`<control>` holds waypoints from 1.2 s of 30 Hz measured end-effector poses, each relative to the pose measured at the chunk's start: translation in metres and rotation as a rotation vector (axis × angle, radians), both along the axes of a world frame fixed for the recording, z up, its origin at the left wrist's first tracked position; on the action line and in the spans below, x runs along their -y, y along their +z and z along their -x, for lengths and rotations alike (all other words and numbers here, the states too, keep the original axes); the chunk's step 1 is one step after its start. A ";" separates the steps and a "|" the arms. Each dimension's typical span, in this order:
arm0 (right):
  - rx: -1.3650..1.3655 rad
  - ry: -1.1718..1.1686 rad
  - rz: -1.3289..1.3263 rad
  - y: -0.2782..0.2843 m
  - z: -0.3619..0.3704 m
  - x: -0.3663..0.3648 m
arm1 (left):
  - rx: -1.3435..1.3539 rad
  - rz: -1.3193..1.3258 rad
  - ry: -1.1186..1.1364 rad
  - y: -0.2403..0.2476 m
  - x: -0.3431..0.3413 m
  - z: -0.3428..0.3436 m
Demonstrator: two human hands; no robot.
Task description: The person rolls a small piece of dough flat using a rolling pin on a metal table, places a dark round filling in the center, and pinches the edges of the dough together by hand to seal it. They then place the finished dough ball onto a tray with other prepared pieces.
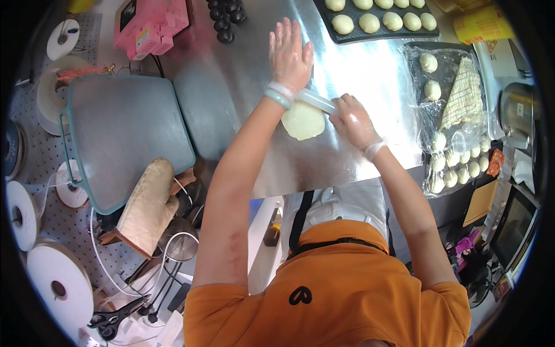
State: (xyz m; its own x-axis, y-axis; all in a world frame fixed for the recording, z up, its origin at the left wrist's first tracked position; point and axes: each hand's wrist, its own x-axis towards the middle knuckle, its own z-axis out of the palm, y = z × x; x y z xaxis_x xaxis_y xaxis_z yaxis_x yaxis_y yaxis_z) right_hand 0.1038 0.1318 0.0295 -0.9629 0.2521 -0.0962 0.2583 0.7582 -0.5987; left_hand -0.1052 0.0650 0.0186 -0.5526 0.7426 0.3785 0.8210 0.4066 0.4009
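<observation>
A flattened round of pale dough [303, 122] lies on the shiny metal worktop [243, 110]. Across its far edge rests a white rolling pin [318, 102], slanting down toward the right. My right hand [352, 120] is closed around the pin's right end. Beyond the dough, my left hand [291, 56] is stretched out with its fingers extended, and it grips nothing. The pin's left end passes out of sight by my left wrist, which wears a pale bangle [278, 97]; whether that wrist or palm touches the pin I cannot tell.
A black tray [370, 36] of dough balls sits at the far right. Nearer, plastic film covers more dough balls [462, 173] beside a checked cloth [464, 95]. To the left are a pink machine [151, 26], a teal-rimmed board [127, 133], an oven mitt [147, 208] and scissors [115, 318].
</observation>
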 end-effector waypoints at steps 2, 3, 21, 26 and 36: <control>-0.102 -0.152 0.024 0.003 -0.020 0.026 | 0.004 0.071 -0.154 0.013 0.016 -0.013; -0.098 -0.198 0.031 0.006 -0.029 0.043 | 0.015 0.107 -0.258 0.015 0.030 -0.019; -0.061 -0.557 -0.142 -0.012 -0.040 0.026 | -0.054 0.194 -0.378 -0.014 -0.039 -0.046; 0.063 -0.176 0.002 0.000 -0.057 0.026 | 0.007 0.064 -0.266 -0.008 -0.050 -0.040; -0.152 0.615 -0.127 0.007 0.030 -0.066 | 0.202 0.127 0.275 0.023 0.084 -0.092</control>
State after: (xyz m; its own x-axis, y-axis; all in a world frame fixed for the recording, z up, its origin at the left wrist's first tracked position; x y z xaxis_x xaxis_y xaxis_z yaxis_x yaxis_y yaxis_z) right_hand 0.0735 0.1977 0.0367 -0.9356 -0.3500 0.0474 -0.3270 0.8078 -0.4904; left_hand -0.0136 -0.0188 0.0413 -0.7924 0.5899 0.1554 0.5833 0.6581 0.4760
